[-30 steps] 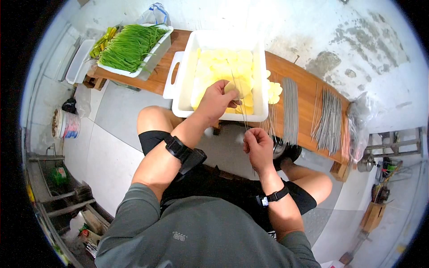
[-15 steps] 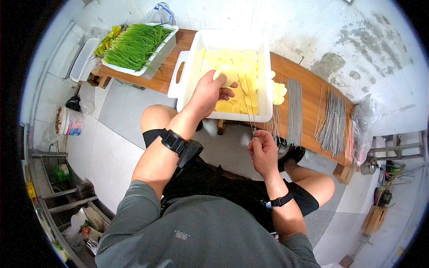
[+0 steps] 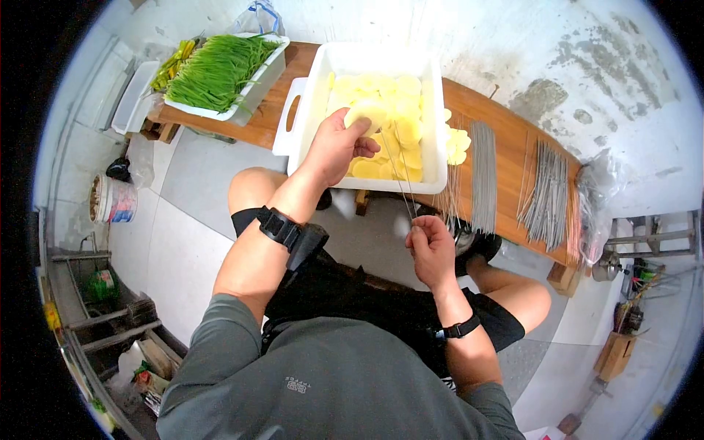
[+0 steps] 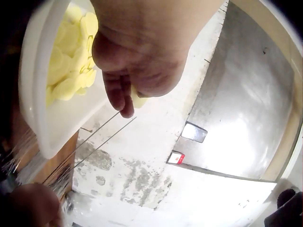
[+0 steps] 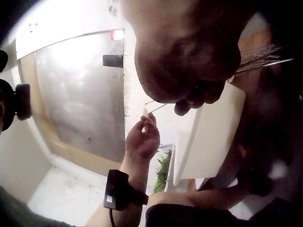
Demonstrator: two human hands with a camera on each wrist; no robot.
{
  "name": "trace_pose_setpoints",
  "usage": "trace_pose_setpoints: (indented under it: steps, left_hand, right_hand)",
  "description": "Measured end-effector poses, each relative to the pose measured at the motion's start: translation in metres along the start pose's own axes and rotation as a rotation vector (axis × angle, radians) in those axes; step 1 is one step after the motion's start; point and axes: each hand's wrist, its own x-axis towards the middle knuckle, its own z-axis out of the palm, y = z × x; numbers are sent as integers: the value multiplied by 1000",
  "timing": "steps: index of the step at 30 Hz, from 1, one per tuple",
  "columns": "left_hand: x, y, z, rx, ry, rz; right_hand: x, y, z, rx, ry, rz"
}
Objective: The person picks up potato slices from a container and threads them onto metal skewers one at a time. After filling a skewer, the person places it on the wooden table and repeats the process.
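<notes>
In the head view, my left hand (image 3: 336,150) holds a thin, round, pale yellow slice (image 3: 368,111), like potato, between thumb and fingers above the white tub (image 3: 438,95). My right hand (image 3: 433,251) pinches two thin metal skewers (image 3: 402,176) near their lower ends, in front of the tub's near right corner. Their points rise close to the slice's lower right edge. The left wrist view has the skewers (image 4: 102,142) spread slightly apart, tips by the left fingers (image 4: 126,111). Many yellow slices (image 3: 407,130) lie in the tub.
Right of the tub, more slices (image 3: 457,147) and rows of skewers (image 3: 482,180) lie on the wooden bench (image 3: 506,139), with a looser skewer bundle (image 3: 544,194) and a plastic bag (image 3: 598,198) beyond. Leftward stands a tub of long green vegetables (image 3: 220,77).
My left hand has moved left from the skewers, bringing the slice from overlapping them to beside their tips. My right hand has shifted slightly right and toward me, still pinching the skewers.
</notes>
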Motion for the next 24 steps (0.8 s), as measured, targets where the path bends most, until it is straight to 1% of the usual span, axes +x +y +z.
trace_pose_setpoints:
  steps: [5,8,12,17,24]
  left_hand:
    - [5,-3,-3,90,7,40]
    - [4,-5,-2,71,25,56]
    - [6,-8,-1,82,20,68]
    - [6,-14,6,37,78,94]
    - [6,-20,5,16,76,88]
  right_hand:
    - [0,7,-2,40,-38,-20]
    - [0,10,-1,15,-21,-64]
    - [-1,7,-2,-24,-29,-60]
    - [-3,11,-2,-4,-28,-89]
    - [-5,13,5,63,12,-88]
